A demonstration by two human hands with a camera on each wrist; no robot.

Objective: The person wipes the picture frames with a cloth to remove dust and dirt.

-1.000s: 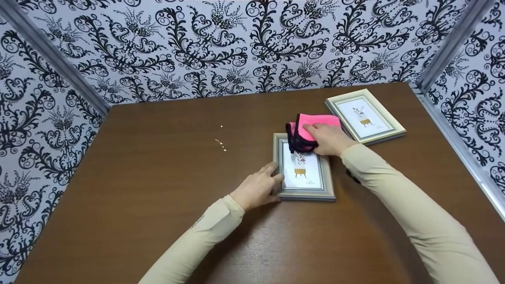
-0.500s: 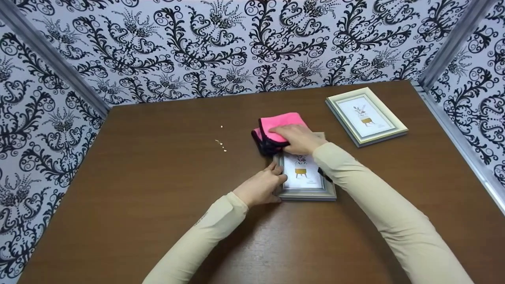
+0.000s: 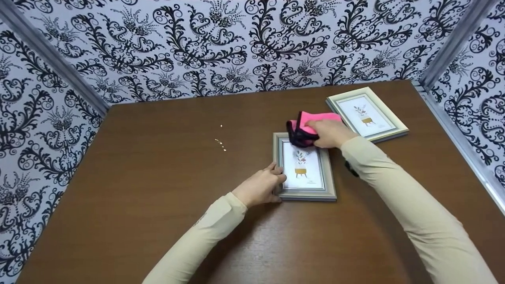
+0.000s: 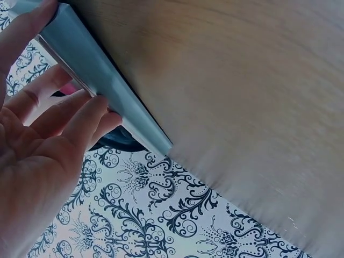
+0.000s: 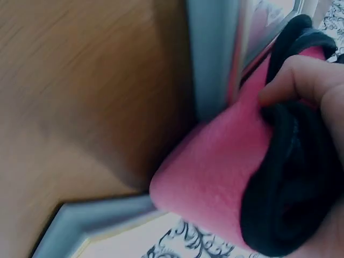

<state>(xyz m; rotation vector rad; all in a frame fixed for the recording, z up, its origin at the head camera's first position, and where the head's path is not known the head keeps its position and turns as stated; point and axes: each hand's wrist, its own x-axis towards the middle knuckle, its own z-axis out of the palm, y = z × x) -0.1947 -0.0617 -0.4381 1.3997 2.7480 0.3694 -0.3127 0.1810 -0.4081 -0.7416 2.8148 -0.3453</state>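
A picture frame with a potted-plant print lies flat on the brown table, right of the middle. My left hand holds its left side near the front corner; in the left wrist view the fingertips lie along the frame's edge, the thumb at its corner. My right hand grips a folded pink cloth with black edging over the frame's far end. In the right wrist view the thumb presses into the cloth, which laps over the frame's side. The far right corner of the frame is hidden under cloth and hand.
A second, cream picture frame with a similar print lies behind the right hand, close to the cloth. Several small pale specks lie on the table to the left. Patterned walls stand behind and at both sides.
The right hand swept the cloth left across the frame's far end, past its left edge, then back right. The left hand and both frames have stayed nearly in place.
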